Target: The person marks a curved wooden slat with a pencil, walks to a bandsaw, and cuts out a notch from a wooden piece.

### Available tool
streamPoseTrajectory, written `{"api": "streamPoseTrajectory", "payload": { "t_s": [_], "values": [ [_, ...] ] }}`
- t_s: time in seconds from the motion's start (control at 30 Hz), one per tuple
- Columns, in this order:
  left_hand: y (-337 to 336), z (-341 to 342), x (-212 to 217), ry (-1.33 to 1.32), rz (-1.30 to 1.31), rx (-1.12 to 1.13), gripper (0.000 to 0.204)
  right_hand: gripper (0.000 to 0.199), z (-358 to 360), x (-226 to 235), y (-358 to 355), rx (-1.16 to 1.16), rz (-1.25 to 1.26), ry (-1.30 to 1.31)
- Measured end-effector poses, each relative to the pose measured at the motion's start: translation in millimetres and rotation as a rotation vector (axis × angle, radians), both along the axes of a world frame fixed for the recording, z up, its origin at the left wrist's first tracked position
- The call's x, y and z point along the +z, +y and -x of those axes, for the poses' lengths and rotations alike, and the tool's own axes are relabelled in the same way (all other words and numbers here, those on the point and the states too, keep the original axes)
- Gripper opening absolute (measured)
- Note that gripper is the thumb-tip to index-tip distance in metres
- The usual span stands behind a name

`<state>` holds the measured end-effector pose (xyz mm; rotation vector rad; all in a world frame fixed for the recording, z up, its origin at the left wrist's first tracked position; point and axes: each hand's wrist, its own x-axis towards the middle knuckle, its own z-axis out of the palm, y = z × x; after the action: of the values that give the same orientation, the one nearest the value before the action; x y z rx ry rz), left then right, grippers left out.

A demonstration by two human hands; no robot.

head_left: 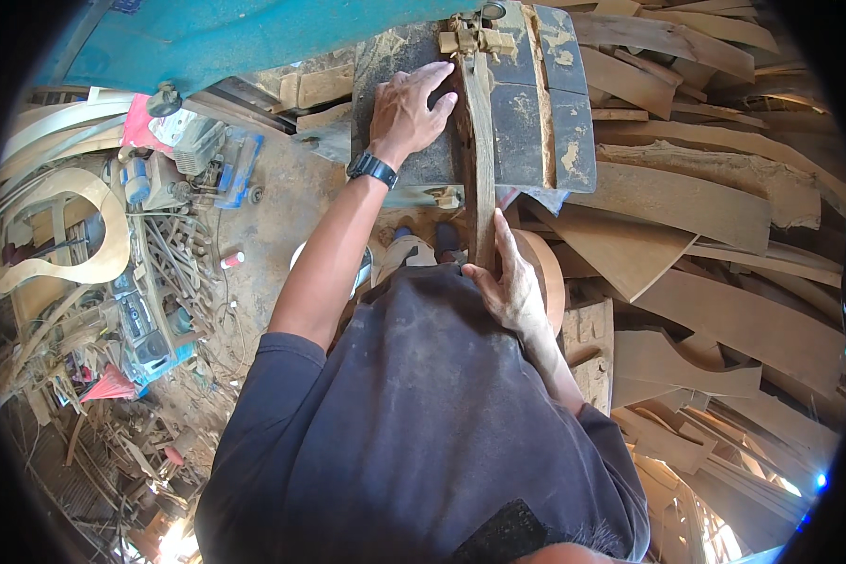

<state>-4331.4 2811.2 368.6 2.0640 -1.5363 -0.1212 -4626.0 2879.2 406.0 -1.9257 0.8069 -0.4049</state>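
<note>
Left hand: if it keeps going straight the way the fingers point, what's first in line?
Likely the narrow wood strip: the left hand lies flat on the saw table, fingertips already at the strip's left edge. Contact itself is unclear.

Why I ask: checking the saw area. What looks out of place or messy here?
Offcuts lie heaped right of the saw table, and sawdust covers it. The left hand presses the wood strip; the right hand grips its near end.
</note>
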Motion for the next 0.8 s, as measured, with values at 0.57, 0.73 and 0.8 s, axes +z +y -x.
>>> {"api": "streamPoseTrajectory", "payload": {
  "t_s": [0.57, 0.73, 0.8],
  "values": [
    [2, 0, 1, 0.034, -0.016, 0.000, 0.047, 0.098, -20, -19, 19, -0.019, -0.048, -0.003],
    [2, -1, -2, 0.025, 0.020, -0.002, 0.046, 0.098, -23, -20, 20, -0.018, -0.016, -0.017],
    [0, 1, 0, 0.033, -0.014, 0.000, 0.046, 0.098, -23, -21, 19, -0.032, -0.040, 0.009]
  ]
}}
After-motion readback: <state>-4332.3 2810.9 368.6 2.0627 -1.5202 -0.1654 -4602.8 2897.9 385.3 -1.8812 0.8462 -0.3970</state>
